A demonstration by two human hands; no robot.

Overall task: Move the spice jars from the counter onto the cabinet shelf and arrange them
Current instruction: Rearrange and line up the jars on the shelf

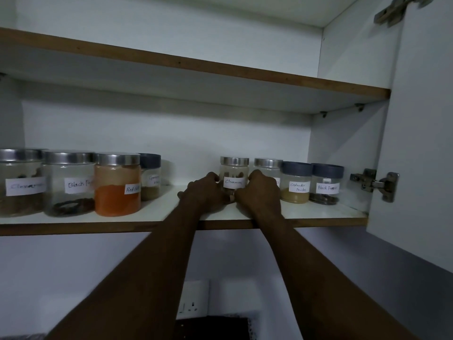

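Glass with steel lids at the far left of the shelf (318, 218): large cinnamon jar (20, 182), large black pepper jar (69, 184) and red chilli jar (117, 185) are packed side by side near the front edge. A dark-lidded garam masala jar (150, 176) is set behind the chilli jar, partly hidden. A gap is left.

The left hand (203, 192) is seen next, fingers curled against the left wall of the small Cinnamon jar (234, 175). That jar is stood upright on the shelf, label to the front. The right hand (259, 192) is curled on its right wall, so the jar is clasped between both hands, low on the body, lid left free.

Just beside it a steel-lidded jar (268, 165) is half covered by the right hand; its label is not readable. The coriander powder jar (295, 182) and small black pepper jar (326, 184), both dark-lidded, are lined up toward the cabinet wall. The open cabinet door (421, 143) is at far right.

Handling: the clasped jar is judged light, with few pieces inside. It is rigid and breakable, and the smooth wall is likely slippery; some friction is given by the paper label. Hold is best taken round the body below the lid, not by the lid, since its tightness cannot be told. Sliding is judged safer than lifting. The right-hand neighbour is close, so a knock is a risk.
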